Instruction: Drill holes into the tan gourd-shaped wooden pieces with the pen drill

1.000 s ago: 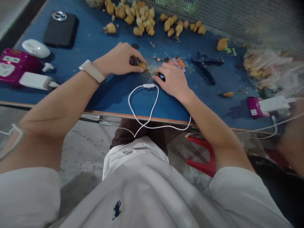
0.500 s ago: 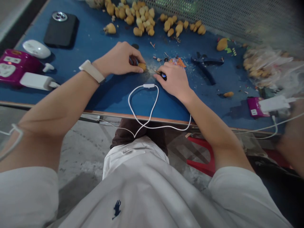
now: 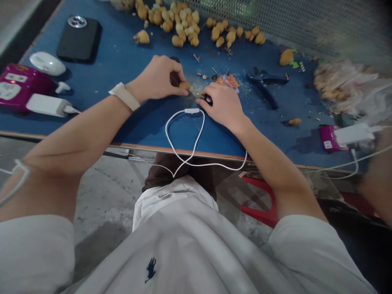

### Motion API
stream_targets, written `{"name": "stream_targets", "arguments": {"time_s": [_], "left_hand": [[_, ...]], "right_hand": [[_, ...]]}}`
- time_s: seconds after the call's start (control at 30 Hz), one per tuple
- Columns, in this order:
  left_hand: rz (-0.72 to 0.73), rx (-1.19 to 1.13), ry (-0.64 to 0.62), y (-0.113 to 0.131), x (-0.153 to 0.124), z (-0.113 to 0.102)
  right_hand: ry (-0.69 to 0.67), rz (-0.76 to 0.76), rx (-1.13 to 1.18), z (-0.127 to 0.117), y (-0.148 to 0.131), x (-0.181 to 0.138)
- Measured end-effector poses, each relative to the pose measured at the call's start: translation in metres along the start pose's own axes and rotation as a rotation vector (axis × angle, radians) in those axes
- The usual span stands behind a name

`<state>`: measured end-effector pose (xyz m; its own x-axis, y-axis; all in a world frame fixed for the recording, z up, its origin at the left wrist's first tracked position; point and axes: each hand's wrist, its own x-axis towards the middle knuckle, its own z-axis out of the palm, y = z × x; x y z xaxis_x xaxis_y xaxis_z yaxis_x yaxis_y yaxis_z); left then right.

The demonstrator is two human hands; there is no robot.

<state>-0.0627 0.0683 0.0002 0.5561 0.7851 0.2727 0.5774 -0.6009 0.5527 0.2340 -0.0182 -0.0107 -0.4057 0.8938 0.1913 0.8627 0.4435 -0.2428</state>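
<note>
My left hand (image 3: 161,78) is closed, pinching a small yellow-brown gourd (image 3: 184,85) between thumb and fingers just above the blue table. Facing it from the right, my right hand (image 3: 225,104) is wrapped around a dark pen-like tool (image 3: 209,99). A thin metal tip on the tool points left at the gourd, close to its end; whether they touch I cannot make out. Most of the tool's body is hidden under my fingers. Pale dust lies on the table between the hands. Orange and purple scraps (image 3: 229,81) lie just beyond my right hand.
Several gourds (image 3: 183,18) are heaped at the back. Dark blue pliers (image 3: 263,87) lie at right. A white cable (image 3: 200,130) with a switch loops in front. At left are a black phone (image 3: 78,41) and a magenta power strip (image 3: 27,85). Another person's arm (image 3: 378,179) shows at right.
My left hand and wrist have shifted slightly right and toward me with the gourd. My right hand has tilted a little; the tool stays in it.
</note>
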Motion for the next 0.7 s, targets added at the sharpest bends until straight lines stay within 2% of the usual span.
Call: {"name": "stream_targets", "arguments": {"time_s": [0.23,0.47,0.7], "left_hand": [[-0.032,-0.004,0.008,0.0,0.001,0.002],[-0.027,-0.04,-0.013,0.009,-0.003,-0.003],[-0.064,-0.084,0.037,0.016,-0.007,0.009]], "right_hand": [[0.055,-0.029,0.009,0.008,0.006,0.001],[0.046,-0.01,0.029,0.0,0.007,0.002],[0.126,-0.001,0.126,0.009,0.004,0.004]]}}
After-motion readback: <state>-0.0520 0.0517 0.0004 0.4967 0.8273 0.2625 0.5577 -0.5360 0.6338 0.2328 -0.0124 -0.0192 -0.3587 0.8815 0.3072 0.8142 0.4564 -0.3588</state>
